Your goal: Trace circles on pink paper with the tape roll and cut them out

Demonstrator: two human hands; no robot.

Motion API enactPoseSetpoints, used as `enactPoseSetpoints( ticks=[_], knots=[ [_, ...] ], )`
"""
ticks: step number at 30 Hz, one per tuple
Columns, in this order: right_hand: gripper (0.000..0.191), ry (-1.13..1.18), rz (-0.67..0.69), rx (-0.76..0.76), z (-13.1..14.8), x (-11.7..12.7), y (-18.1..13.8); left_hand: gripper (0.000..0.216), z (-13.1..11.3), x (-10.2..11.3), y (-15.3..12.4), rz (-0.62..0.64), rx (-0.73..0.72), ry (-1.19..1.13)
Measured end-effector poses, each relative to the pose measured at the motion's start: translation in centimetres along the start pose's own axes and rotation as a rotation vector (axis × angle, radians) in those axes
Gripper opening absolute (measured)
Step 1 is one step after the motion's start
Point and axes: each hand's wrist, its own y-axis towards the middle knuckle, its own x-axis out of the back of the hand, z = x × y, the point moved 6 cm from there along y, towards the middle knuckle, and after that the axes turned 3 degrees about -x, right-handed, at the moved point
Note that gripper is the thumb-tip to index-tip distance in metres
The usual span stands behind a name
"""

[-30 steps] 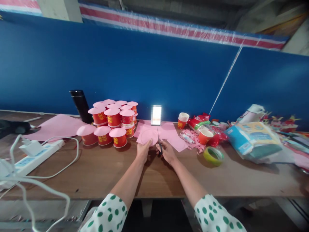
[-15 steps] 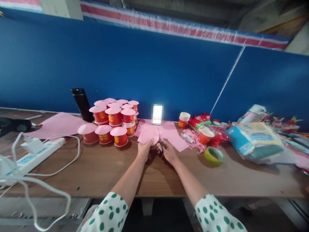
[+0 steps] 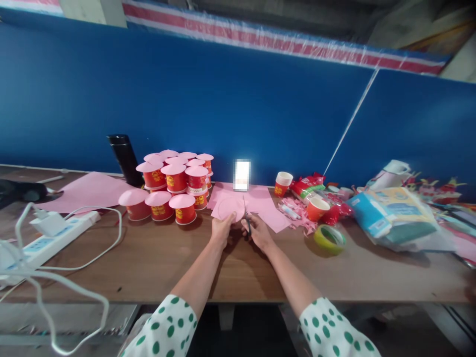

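Observation:
In the head view my left hand (image 3: 222, 230) pinches the lower edge of a piece of pink paper (image 3: 227, 208) that has a round outline on it. My right hand (image 3: 259, 233) grips a pair of scissors (image 3: 248, 225) with dark handles. The blades point away from me at the right edge of the paper. More pink sheets (image 3: 256, 198) lie flat behind and beside it. To the left stand several red paper cups (image 3: 185, 213) topped with pink paper discs, some of them stacked in two layers.
A black flask (image 3: 124, 159) leans by the cups. On the left lies a white power strip (image 3: 55, 238) with looping cables. Rightward are a roll of yellow-green tape (image 3: 329, 239), an orange paper cup (image 3: 317, 208), pink paper scraps (image 3: 305, 221) and a plastic package (image 3: 394, 215).
The whole view has shifted very slightly. Both hands, the pink paper and the scissors keep nearly the same positions.

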Motion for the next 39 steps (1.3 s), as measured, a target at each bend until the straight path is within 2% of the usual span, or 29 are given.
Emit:
enactPoseSetpoints(
  ticks=[39],
  knots=[
    [0.034,0.009,-0.005,-0.013,0.02,0.05,-0.07,0.045,0.24,0.22,0.38,-0.014,-0.026,0.029]
  ],
)
